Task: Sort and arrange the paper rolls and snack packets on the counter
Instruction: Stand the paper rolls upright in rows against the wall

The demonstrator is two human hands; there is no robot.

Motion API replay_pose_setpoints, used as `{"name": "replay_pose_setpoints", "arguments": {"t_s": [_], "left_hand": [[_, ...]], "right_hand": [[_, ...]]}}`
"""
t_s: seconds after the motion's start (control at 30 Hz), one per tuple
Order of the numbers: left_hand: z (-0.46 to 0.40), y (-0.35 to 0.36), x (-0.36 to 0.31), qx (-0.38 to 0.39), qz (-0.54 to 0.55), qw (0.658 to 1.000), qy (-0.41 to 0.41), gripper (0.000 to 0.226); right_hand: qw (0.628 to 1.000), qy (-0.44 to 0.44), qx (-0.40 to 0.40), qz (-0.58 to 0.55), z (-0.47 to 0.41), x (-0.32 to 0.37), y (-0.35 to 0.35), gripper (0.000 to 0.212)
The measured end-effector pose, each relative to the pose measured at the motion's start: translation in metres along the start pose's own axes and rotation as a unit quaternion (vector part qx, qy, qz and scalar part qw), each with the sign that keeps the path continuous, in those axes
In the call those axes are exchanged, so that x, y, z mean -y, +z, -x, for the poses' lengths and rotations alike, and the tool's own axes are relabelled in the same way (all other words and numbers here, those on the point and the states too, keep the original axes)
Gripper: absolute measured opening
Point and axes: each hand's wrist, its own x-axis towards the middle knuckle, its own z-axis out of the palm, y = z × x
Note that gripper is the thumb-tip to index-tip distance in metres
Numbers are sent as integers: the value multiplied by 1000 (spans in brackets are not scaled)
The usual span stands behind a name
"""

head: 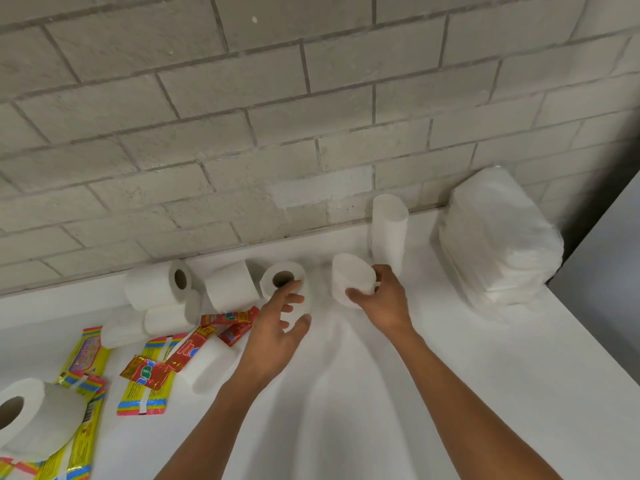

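My right hand (382,299) grips a white paper roll (349,277), tilted just above the white counter (450,358), beside a tall upright stack of rolls (388,230) at the wall. My left hand (280,327) is open, fingers spread, touching a roll with its core facing me (277,277). More rolls lie to the left near the wall (157,284), (230,285), and one lies in front of my left wrist (207,362). Red snack packets (228,318), (149,370) and yellow striped packets (83,355), (149,396) lie scattered at the left.
A large roll (38,414) rests on yellow packets at the lower left. A plastic-wrapped white bundle (498,244) stands at the counter's far right against the grey brick wall (277,116). The counter's right edge drops off beside a dark gap (588,237).
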Motion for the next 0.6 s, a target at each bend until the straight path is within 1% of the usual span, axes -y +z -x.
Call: {"name": "replay_pose_setpoints", "arguments": {"t_s": [0.1, 0.23, 0.43, 0.6], "left_hand": [[-1, -1, 9, -4, 2, 1000, -13, 50], [-3, -6, 20, -7, -3, 1000, -23, 51], [-4, -7, 31, -10, 1, 999, -35, 49], [-5, -12, 39, -10, -5, 999, -31, 47]], "right_hand": [[998, 27, -49, 32, -19, -3, 11, 62], [993, 40, -97, 49, -38, -5, 24, 61], [986, 56, -142, 70, -49, -8, 40, 60], [979, 82, -176, 69, -54, -5, 54, 64]]}}
